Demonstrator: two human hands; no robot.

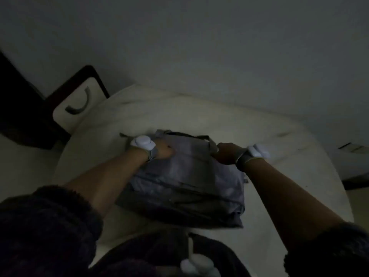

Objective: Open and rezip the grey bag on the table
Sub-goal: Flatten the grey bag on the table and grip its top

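Dim view: left hand [163,150] presses flat on grey bag [185,180] on desk [279,172], fingers' state unclear; right hand [227,153] fingers apparently closed around its far corner.

dark chair [77,100], grey wall [199,47]

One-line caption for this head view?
Dim head view: left hand and right hand grip the grey bag's far end on a white table.
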